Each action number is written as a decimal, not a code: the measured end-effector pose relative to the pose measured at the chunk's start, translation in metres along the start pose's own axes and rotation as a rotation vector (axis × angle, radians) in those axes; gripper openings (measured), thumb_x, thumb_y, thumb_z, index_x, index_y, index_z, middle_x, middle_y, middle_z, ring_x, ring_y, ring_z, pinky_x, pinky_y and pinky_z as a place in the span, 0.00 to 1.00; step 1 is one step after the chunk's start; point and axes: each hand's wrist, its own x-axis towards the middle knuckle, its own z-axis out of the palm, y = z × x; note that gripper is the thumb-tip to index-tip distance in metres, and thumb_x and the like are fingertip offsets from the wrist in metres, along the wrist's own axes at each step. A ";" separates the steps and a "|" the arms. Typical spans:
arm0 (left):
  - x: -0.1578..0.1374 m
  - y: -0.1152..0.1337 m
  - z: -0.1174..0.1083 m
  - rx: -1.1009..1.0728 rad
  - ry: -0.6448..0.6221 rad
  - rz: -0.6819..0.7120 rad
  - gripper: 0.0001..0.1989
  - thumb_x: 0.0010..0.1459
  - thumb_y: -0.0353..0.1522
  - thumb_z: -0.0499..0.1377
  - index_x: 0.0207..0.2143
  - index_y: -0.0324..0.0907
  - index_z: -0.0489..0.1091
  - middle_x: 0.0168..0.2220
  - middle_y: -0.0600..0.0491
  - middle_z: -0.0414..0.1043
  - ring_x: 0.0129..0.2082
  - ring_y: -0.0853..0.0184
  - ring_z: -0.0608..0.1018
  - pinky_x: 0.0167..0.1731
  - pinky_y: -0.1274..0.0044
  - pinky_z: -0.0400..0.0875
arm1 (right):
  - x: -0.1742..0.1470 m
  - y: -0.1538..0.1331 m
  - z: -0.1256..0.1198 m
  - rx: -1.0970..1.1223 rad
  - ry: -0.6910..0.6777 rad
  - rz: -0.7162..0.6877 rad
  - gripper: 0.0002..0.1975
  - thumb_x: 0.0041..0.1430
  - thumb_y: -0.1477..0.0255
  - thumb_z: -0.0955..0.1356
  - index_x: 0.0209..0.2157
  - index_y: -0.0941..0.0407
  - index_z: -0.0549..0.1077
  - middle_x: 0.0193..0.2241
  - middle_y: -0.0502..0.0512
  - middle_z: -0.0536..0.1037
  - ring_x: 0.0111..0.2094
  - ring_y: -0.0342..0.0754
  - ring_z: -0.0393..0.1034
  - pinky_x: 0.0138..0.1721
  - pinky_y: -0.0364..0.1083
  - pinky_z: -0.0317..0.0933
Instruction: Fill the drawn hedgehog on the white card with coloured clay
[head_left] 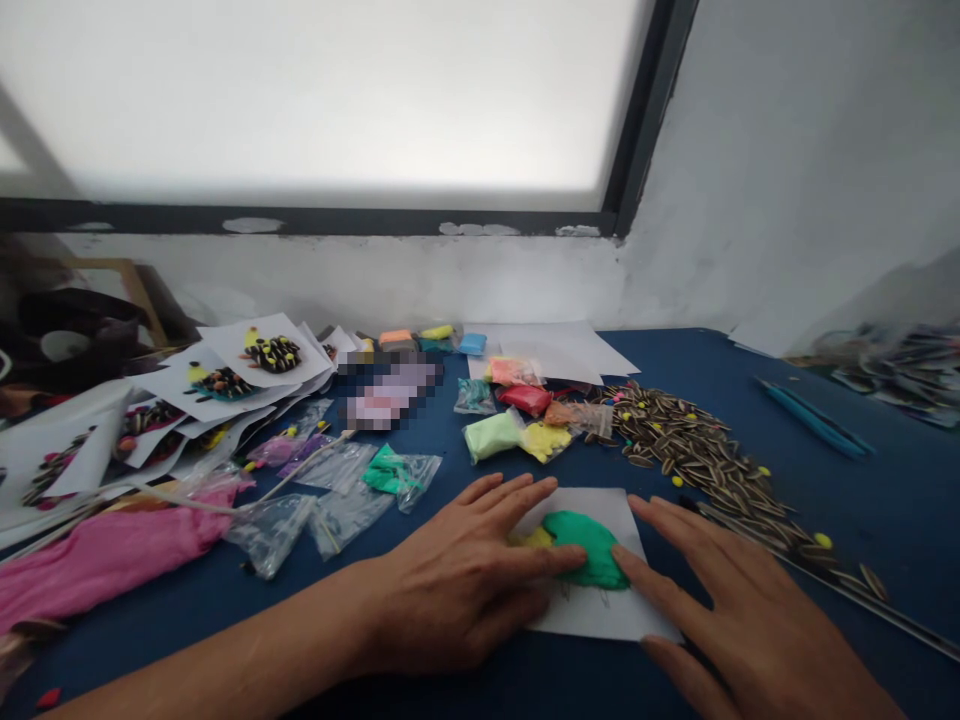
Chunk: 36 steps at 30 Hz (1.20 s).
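Observation:
A flattened patch of green modelling clay lies on a white sheet of paper in front of me, with a bit of yellow clay at its left edge. Short pencil lines show below the green patch. My left hand rests over the paper's left side, fingers stretched out, its index fingertip on the green clay. From the right, my right hand reaches in with spread fingers, one fingertip touching the clay's right edge. Neither hand grips anything.
Sunflower seeds spread at the right, near a thin metal rod and blue tweezers. Bagged clay lies mid-table. Seed-decorated papers pile up at the left, behind pink clay and a white cable.

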 end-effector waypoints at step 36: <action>-0.001 -0.003 0.003 -0.045 0.087 -0.100 0.35 0.59 0.42 0.57 0.64 0.36 0.54 0.65 0.39 0.54 0.66 0.52 0.55 0.65 0.57 0.45 | 0.032 -0.002 0.013 0.132 -0.048 -0.020 0.19 0.60 0.68 0.66 0.53 0.52 0.72 0.58 0.66 0.67 0.56 0.60 0.64 0.46 0.59 0.64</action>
